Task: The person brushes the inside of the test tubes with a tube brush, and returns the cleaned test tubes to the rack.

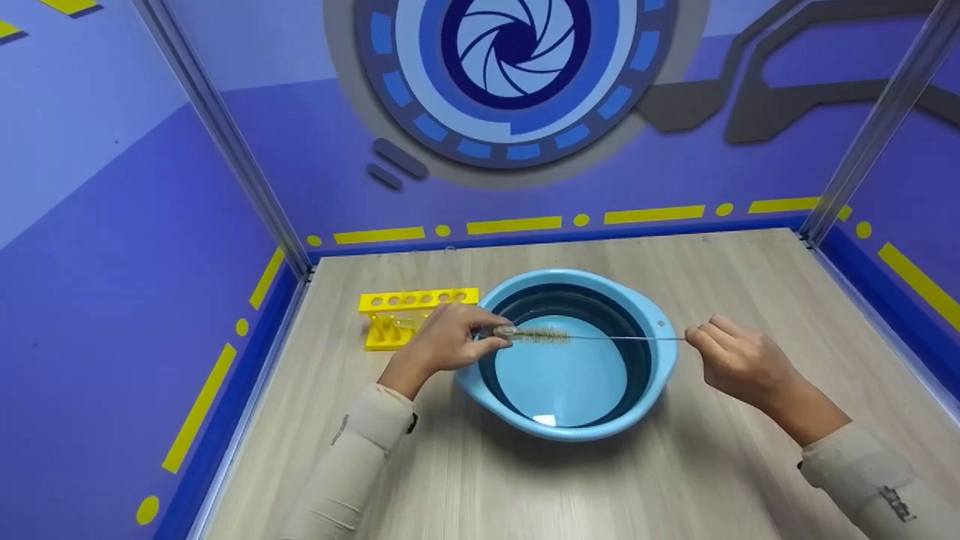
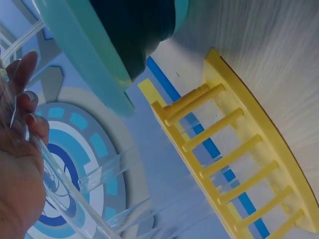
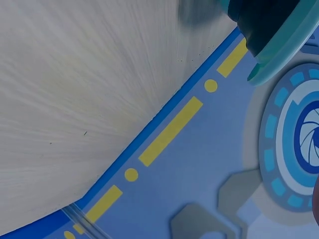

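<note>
Over the left side of the blue basin (image 1: 664, 367), my left hand (image 1: 450, 337) grips a clear test tube (image 2: 65, 199), mostly covered by the fingers in the head view. A test tube brush (image 1: 544, 336) with tan bristles lies level across the basin, its bristled end at the tube's mouth by the left fingertips. Its thin wire handle reaches right to my right hand (image 1: 739, 360), where curled fingers pinch the end just beyond the basin's rim. The right wrist view catches only a sliver of that hand at its edge.
A yellow test tube rack (image 1: 420, 301) stands behind the left hand, close to the basin's left rim. Clear tubes (image 2: 112, 169) jut from the rack in the left wrist view. Blue printed panels (image 1: 525, 195) wall the wooden table (image 1: 360, 450) at the back and sides.
</note>
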### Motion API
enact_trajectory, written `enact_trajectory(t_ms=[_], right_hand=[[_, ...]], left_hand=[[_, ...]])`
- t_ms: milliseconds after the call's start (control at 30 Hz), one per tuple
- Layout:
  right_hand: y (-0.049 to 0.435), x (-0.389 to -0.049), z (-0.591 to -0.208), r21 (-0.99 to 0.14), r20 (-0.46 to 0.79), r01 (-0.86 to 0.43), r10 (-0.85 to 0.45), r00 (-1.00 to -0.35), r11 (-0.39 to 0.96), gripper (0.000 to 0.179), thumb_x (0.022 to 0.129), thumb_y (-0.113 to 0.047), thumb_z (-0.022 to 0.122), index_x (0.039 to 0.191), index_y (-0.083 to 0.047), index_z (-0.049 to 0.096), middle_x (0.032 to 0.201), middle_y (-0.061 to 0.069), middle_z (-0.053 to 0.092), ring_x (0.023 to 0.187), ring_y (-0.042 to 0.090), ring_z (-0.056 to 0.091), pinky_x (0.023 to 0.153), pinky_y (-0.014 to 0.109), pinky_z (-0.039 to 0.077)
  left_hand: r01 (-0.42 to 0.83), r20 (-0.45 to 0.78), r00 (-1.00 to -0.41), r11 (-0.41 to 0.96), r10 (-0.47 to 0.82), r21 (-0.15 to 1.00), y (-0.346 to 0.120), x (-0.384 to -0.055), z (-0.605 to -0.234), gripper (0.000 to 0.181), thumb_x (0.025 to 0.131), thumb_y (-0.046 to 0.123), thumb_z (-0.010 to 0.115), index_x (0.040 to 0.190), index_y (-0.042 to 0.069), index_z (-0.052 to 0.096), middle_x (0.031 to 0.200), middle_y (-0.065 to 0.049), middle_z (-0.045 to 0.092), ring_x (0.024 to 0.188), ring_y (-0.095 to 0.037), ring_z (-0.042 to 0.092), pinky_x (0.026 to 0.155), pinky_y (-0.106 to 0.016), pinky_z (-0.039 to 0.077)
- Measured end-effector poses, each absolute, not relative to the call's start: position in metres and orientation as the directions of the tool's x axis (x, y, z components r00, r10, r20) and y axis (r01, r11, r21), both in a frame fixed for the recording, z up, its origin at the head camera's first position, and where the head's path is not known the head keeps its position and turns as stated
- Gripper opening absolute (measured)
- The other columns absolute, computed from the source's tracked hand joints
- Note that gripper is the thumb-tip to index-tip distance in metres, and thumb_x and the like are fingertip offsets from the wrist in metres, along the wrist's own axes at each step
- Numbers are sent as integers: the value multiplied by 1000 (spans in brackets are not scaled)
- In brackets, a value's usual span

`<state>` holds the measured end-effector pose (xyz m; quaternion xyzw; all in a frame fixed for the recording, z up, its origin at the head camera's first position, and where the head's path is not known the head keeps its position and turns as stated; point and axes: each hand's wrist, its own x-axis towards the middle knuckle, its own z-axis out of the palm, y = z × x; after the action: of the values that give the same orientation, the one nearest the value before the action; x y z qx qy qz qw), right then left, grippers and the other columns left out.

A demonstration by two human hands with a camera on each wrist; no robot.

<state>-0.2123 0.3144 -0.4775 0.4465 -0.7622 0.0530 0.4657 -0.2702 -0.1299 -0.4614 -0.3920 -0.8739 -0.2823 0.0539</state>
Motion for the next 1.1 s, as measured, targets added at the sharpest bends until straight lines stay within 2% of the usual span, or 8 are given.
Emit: enact_trajectory(t_ms=[133,233,367,533,667,800,1000,1100], right_hand=[[318,-213,-483,315,732,-728,-644,-223,609,36,113,-8,41,89,-2,68,72,5,61,56,11,47,45,23,46],[321,-214,-486,314,717,-735,-657,-232,602,36,114,-13,41,91,-2,67,74,5,61,57,10,47,47,24,49],[323,-215,-488,310,715,-748,-663,-224,587,35,113,-14,42,91,-2,65,74,5,60,57,9,46,47,23,49],[323,-216,-487,317,734,-745,-649,-199,587,35,111,-12,42,86,-1,63,69,4,54,54,8,40,43,22,43],[322,-216,-488,315,756,-728,-625,-196,609,36,110,-13,40,81,-2,60,65,2,46,54,5,32,40,19,31],[320,-216,-490,256,774,-725,-585,-242,639,38,109,-16,37,80,-3,58,65,-1,44,57,3,29,42,17,26],[315,-206,-496,91,791,-753,-507,-343,652,41,111,-21,35,82,-3,59,67,-1,47,58,4,34,44,19,32],[310,-198,-495,-29,782,-763,-460,-420,646,29,107,-12,42,84,-4,59,68,-3,47,61,1,36,48,17,33]], left_hand=[[716,314,-686,529,657,456,-128,-272,-461,33,102,42,73,125,19,81,113,5,84,87,-20,75,79,-31,59],[709,310,-693,536,651,458,-128,-272,-461,33,102,43,72,126,21,81,114,5,84,94,-22,77,88,-35,62],[712,317,-691,535,650,456,-127,-270,-461,34,102,44,72,126,21,81,113,6,84,93,-18,77,89,-33,63],[730,336,-673,521,658,442,-125,-269,-462,36,103,45,70,126,19,80,112,5,84,90,-17,76,86,-31,64],[751,385,-656,513,649,415,-123,-269,-461,34,102,43,72,125,19,81,109,4,84,90,-18,77,85,-31,64],[779,457,-627,513,630,361,-120,-272,-461,29,100,37,76,122,19,82,105,5,84,87,-16,75,80,-30,62],[780,501,-619,548,604,303,-116,-271,-461,27,100,35,77,123,21,82,104,5,84,84,-15,69,80,-31,59],[777,512,-620,557,594,294,-114,-269,-461,27,100,34,77,123,22,82,100,5,84,82,-16,67,79,-30,59]])
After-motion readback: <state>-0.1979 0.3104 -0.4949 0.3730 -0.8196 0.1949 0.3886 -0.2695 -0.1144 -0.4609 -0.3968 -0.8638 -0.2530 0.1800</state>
